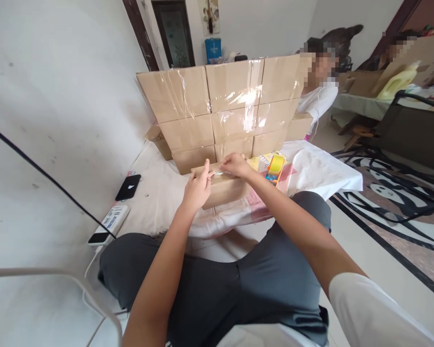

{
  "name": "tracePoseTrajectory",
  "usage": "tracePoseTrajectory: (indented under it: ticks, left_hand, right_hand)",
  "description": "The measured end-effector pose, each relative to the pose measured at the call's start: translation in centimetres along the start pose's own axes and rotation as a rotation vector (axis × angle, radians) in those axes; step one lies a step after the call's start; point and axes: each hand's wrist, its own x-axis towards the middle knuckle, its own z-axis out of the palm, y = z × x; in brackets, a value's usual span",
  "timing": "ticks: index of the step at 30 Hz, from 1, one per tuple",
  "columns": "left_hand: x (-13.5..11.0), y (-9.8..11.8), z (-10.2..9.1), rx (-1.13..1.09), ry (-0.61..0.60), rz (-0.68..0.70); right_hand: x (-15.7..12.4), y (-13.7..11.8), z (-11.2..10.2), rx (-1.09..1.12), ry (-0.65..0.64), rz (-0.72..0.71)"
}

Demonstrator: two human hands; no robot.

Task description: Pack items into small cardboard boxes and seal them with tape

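A small cardboard box (pixel 224 192) lies on the low white-covered table (pixel 321 168) in front of my knees. My left hand (pixel 197 189) rests at the box's left end, fingers pinched on a strip of clear tape (pixel 218 173) that runs across the top. My right hand (pixel 236 165) presses down on the box's top at the other end of the strip, fingers curled. A tape dispenser with a yellow roll (pixel 275 167) stands just right of my right hand.
A wall of taped cardboard boxes (pixel 220 108) is stacked behind the small box. A black phone (pixel 128 187), a power strip (pixel 112 219) and a second phone (pixel 98 237) lie at the left. A person (pixel 318 103) sits behind the stack. Patterned rug (pixel 394 193) at right.
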Motion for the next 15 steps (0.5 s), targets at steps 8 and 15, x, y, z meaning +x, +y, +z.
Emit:
tracePoseTrajectory:
  ticks: [8,15]
  left_hand:
    - [-0.4,1.4,-0.5,0.226,-0.005,0.097]
    - [1.5,3.2,0.2,0.298,-0.160,0.143]
  right_hand:
    - [0.9,-0.5,1.3,-0.417,0.062,0.215]
    - [3.0,3.8,-2.7,-0.236,0.076,0.154]
